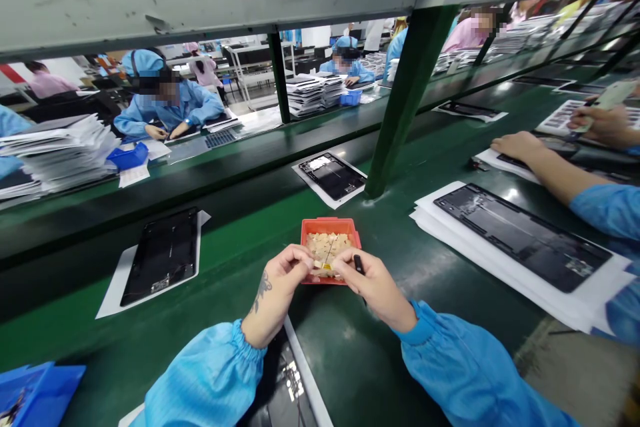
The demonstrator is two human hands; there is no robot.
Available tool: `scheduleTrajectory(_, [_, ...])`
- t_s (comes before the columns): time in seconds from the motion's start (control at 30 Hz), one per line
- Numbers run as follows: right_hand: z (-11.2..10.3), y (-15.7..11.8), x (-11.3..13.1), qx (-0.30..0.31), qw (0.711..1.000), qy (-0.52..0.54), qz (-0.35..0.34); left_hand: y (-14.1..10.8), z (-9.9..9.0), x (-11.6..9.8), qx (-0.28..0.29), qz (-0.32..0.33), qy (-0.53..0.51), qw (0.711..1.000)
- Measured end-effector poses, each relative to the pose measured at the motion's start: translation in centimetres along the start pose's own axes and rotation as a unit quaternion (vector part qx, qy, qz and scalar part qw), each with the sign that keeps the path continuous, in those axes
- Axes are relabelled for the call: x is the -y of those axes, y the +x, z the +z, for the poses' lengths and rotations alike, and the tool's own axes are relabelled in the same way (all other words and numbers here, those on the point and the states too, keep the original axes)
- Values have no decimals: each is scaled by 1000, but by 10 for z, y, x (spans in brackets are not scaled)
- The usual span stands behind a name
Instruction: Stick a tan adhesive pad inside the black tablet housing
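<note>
While left hand (280,275) and right hand (376,282) pinch a yellow-marked piece (327,266) over the red tray (327,221), light grip pressure seems best.

1. My fingers (296,259) partly hide the small yellow-marked piece (327,266), too tiny to make out.
2. My left sleeve (210,370) covers part of a dark panel (281,405), cropped at bottom centre.
3. Lower left, a blue bin (56,390) is cropped.

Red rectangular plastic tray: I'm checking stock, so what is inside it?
Small tan pieces show inside the tray. The bare left hand and right hand partly cover its near side; what is behind them or deeper cannot be seen.
</note>
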State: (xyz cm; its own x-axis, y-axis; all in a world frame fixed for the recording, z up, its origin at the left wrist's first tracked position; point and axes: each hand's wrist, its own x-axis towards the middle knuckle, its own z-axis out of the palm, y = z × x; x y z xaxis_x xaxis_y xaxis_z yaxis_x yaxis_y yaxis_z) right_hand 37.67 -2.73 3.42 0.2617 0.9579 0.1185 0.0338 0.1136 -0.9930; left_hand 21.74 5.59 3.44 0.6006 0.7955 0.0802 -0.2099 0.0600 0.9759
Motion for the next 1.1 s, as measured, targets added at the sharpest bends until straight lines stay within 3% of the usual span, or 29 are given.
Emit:
scheduleTrajectory(0.23, [-3,2,-4,-103,993,-44,-34,18,-8,12,-100,60,163,980])
scheduleTrajectory(0.37, [-4,3,-4,-110,991,-56,-49,26,-8,18,-60,101,267,957])
scheduleTrajectory(0.5, [-3,2,-2,-107,991,-61,-50,25,-10,18,-1,127,290,949])
scheduleTrajectory(0.67, [-3,1,-2,-95,993,-60,-47,22,-13,19,35,111,238,964])
scheduleTrajectory(0.8, [-3,0,-3,-59,996,-53,-45,18,-7,12,34,26,169,985])
scheduleTrajectory(0.97, [-1,-1,-1,4,998,-45,-48,7,-2,-5,88,-116,-5,989])
scheduleTrajectory(1.1, [-1,0,-1,15,997,-49,-52,2,-3,-12,82,-127,-65,986])
